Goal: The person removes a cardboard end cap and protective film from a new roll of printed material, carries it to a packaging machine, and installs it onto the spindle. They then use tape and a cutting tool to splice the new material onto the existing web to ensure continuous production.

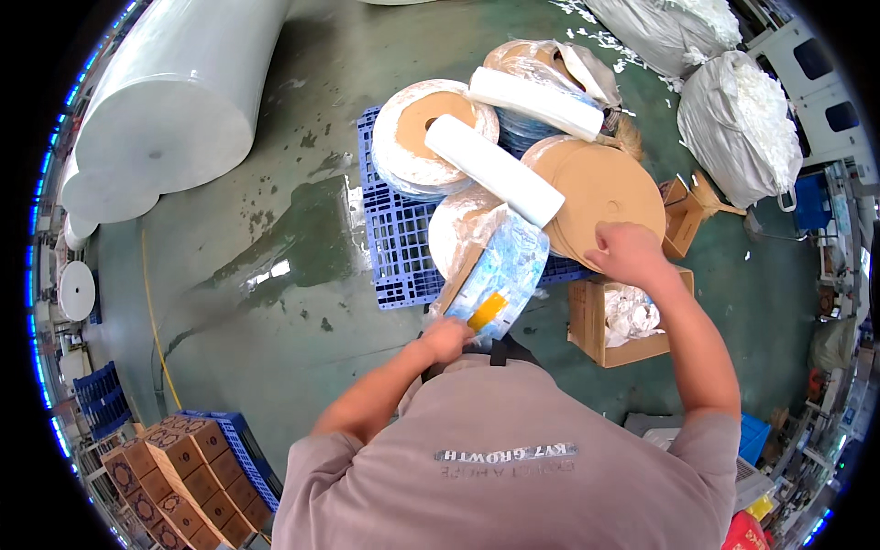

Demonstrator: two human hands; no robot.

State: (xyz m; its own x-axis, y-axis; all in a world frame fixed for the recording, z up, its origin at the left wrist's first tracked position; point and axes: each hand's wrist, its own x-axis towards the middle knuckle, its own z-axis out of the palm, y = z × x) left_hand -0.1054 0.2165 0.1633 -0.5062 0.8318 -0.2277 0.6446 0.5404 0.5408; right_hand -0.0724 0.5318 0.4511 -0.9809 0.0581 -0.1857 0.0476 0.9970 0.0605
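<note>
"Head view, then: what is the largest thing in it?"

"A huge white roll [170, 128] on the floor at the upper left. Next comes the blue pallet [396, 261] in front of the person, with several reels crowded on it."

"And after those?"

"A white sack [729, 137] of pale scraps, at the right. Then, on the pallet's right side, a reel topped by a brown cardboard disc [600, 179]."

"Where is the wrapped reel [515, 261]?"

"Tilted up on edge at the pallet's near side, close to the person's waist, in clear film with a blue-and-white pattern. What bears its weight is hidden. Right of it stands an open carton [585, 323] holding crumpled white material, and above it a slim white roll [490, 165] lies slantwise across the reels."

"Now the hands?"

"The left hand [446, 339] is closed on the wrapped reel's near end, its fingertips partly out of sight. The right hand [629, 254] is half curled at the cardboard disc's near edge; I can't tell whether it grips, or only rests there."

"Anything smaller?"

"An orange label [488, 312] on the film, just beside the left hand."
</note>
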